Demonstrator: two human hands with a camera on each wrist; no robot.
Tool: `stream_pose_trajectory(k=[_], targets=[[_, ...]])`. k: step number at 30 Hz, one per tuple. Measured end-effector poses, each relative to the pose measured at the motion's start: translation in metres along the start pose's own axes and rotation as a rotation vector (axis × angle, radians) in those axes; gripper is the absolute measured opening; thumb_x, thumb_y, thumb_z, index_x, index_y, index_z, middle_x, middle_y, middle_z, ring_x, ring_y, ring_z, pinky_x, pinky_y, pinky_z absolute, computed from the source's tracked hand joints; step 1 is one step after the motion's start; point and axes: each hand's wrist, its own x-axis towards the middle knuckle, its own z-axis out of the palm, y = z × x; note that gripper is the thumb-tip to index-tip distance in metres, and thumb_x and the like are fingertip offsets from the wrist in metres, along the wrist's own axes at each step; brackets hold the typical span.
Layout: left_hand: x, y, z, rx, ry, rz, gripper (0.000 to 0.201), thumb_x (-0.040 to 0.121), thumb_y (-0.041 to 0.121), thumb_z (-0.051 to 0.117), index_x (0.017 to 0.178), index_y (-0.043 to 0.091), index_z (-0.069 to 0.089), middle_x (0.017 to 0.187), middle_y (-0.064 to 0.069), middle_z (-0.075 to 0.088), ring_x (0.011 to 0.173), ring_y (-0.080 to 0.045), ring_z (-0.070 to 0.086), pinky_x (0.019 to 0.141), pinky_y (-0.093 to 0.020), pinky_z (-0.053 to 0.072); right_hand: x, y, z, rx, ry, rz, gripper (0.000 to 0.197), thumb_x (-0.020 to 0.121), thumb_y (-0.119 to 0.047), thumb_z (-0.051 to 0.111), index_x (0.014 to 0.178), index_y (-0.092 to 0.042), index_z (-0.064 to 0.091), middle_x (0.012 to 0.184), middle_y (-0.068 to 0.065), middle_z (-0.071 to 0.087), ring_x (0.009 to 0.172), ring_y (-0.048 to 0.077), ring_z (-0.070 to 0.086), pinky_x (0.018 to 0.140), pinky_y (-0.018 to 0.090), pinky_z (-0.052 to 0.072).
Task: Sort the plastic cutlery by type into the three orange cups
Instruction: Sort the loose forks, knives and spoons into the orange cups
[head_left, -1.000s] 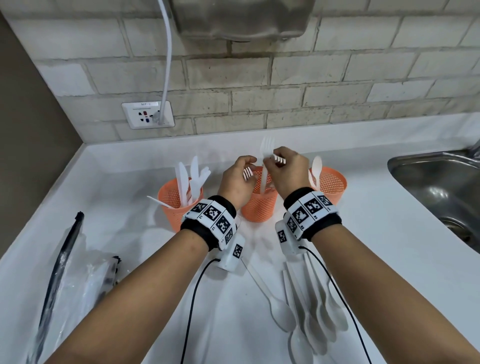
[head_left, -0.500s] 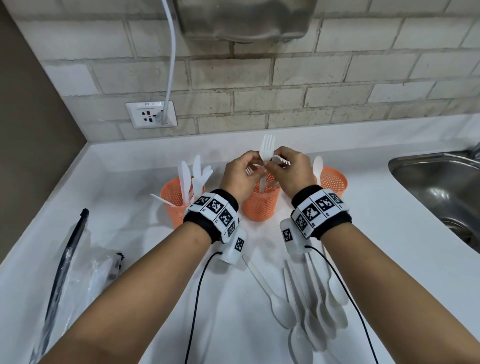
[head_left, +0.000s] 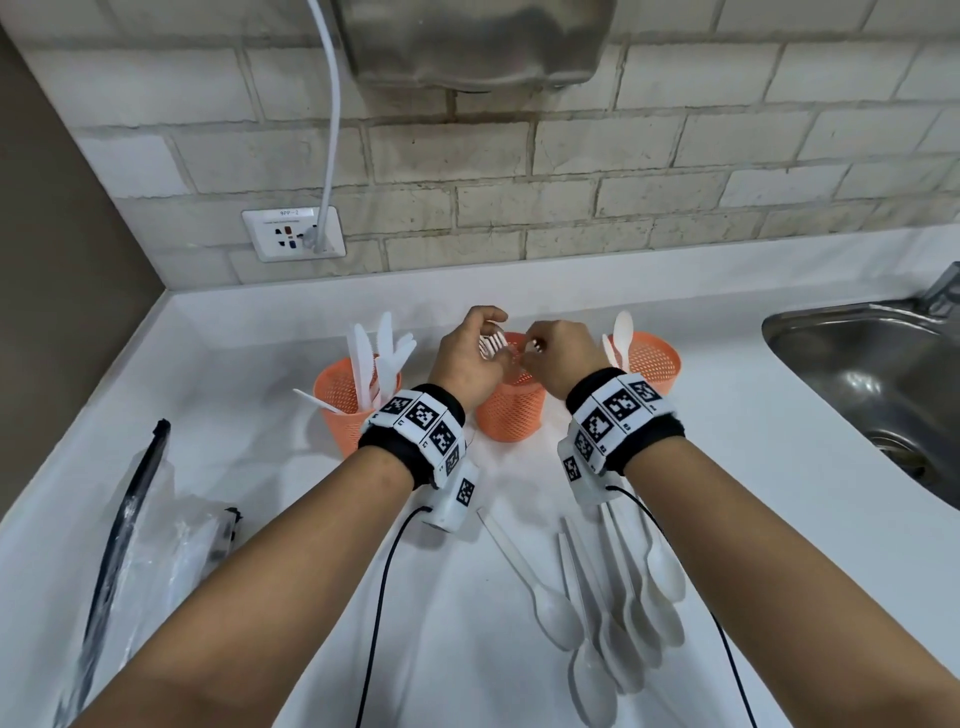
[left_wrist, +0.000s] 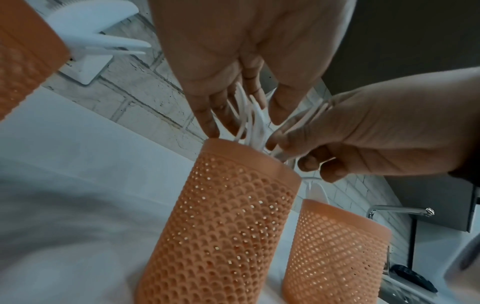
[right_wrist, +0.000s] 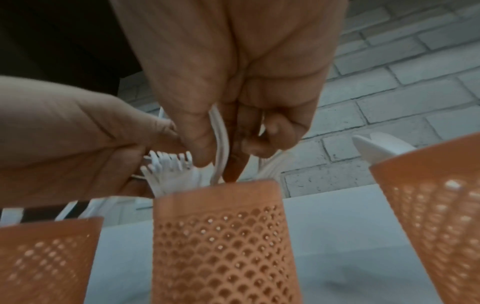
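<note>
Three orange mesh cups stand in a row. The left cup (head_left: 343, 410) holds white knives (head_left: 382, 358), the middle cup (head_left: 511, 413) holds forks (head_left: 493, 343), and the right cup (head_left: 652, 364) holds spoons (head_left: 622, 332). Both hands hover over the middle cup (left_wrist: 228, 216). My left hand (head_left: 493, 338) has its fingers straight, spread around the fork heads (left_wrist: 250, 125). My right hand (head_left: 535, 349) pinches a white fork handle (right_wrist: 220, 135) between thumb and index finger, its lower end inside the cup (right_wrist: 221, 236). Several loose spoons (head_left: 618, 608) lie on the counter near me.
A steel sink (head_left: 872, 374) is set into the white counter (head_left: 260, 467) at the right. A clear plastic bag with a black strip (head_left: 135, 525) lies at the left. On the brick wall are a socket (head_left: 293, 234) and a white cable (head_left: 332, 114).
The fork that stood high above the middle cup has come down into it. Both hands have dropped closer to the rim, and the left fingers have straightened.
</note>
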Motion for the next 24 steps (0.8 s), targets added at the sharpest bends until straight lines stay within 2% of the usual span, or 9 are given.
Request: stream_pose_trajectory(k=[4,8,11,13,15,17,19,22,24], targets=[[-0.002,-0.001,-0.004,0.096,-0.036,0.021,0.027,0.084,0.002,0.059,0.11,0.01,0.061,0.109,-0.006,0.064,0.095,-0.015,0.056,0.075,-0.009,0.036,-0.004,0.0,0.003,-0.031,-0.021,0.003,0.037,0.073,-0.016,0.069,0.109,-0.01,0.06,0.097,0.013,0.064,0.096,0.03,0.061,0.081,0.037,0.049],[-0.014,0.006,-0.012,0.214,-0.001,0.095,0.035,0.082,0.004,0.061,0.116,0.011,0.059,0.127,-0.007,0.054,0.117,-0.019,0.051,0.086,-0.004,0.029,-0.01,-0.001,-0.001,-0.033,-0.018,-0.03,0.052,0.07,-0.024,0.074,0.118,-0.013,0.056,0.115,0.014,0.059,0.103,0.029,0.058,0.089,0.037,0.05],[-0.032,0.014,-0.019,0.227,0.087,0.113,0.026,0.082,0.007,0.059,0.107,0.011,0.063,0.119,-0.01,0.051,0.115,-0.023,0.051,0.1,-0.022,0.038,-0.021,0.001,-0.011,0.044,0.024,-0.049,0.055,0.071,-0.021,0.075,0.121,-0.015,0.054,0.121,0.012,0.052,0.106,0.026,0.055,0.084,0.027,0.044],[-0.047,0.021,-0.02,0.233,0.127,0.136,0.02,0.081,0.01,0.058,0.1,0.012,0.066,0.112,-0.01,0.051,0.111,-0.025,0.052,0.101,-0.032,0.04,-0.033,0.004,-0.019,0.065,0.064,-0.083,0.051,0.071,-0.018,0.074,0.119,-0.014,0.056,0.118,0.012,0.053,0.102,0.026,0.055,0.081,0.025,0.041],[-0.064,0.027,-0.021,0.23,0.124,0.179,0.018,0.081,0.009,0.058,0.097,0.01,0.066,0.11,-0.01,0.052,0.103,-0.02,0.051,0.095,-0.022,0.038,-0.047,0.01,-0.027,0.065,0.097,-0.104,0.046,0.073,-0.015,0.072,0.117,-0.013,0.057,0.116,0.012,0.053,0.094,0.024,0.054,0.079,0.026,0.041],[-0.084,0.031,-0.023,0.218,-0.053,0.19,0.017,0.083,0.006,0.059,0.099,0.008,0.066,0.109,-0.009,0.054,0.091,-0.015,0.05,0.078,-0.011,0.036,-0.062,0.019,-0.031,0.054,0.097,-0.107,0.041,0.075,-0.012,0.07,0.114,-0.011,0.058,0.114,0.011,0.054,0.087,0.02,0.051,0.077,0.022,0.036],[-0.105,0.027,-0.021,0.274,-0.379,0.184,0.018,0.085,0.008,0.059,0.102,0.01,0.065,0.109,-0.009,0.058,0.086,-0.015,0.053,0.071,-0.013,0.04,-0.078,0.031,-0.035,0.042,0.077,-0.106,0.032,0.077,-0.011,0.069,0.108,-0.009,0.062,0.109,0.012,0.059,0.088,0.02,0.052,0.074,0.016,0.033],[-0.127,0.01,-0.01,0.572,-0.851,0.123,0.026,0.086,0.014,0.06,0.111,0.017,0.063,0.116,-0.009,0.056,0.1,-0.021,0.055,0.087,-0.026,0.041,-0.101,0.05,-0.037,-0.002,-0.088,-0.024,0.025,0.079,-0.007,0.065,0.104,-0.007,0.065,0.102,0.011,0.061,0.092,0.022,0.055,0.068,0.012,0.034],[-0.135,-0.001,0.0,0.756,-1.019,0.095,0.033,0.085,0.012,0.058,0.118,0.017,0.06,0.122,-0.01,0.053,0.111,-0.025,0.052,0.095,-0.03,0.04,-0.115,0.065,-0.038,-0.099,-0.251,0.075,0.025,0.081,-0.007,0.062,0.106,-0.011,0.065,0.11,0.012,0.062,0.093,0.02,0.054,0.078,0.018,0.036]])
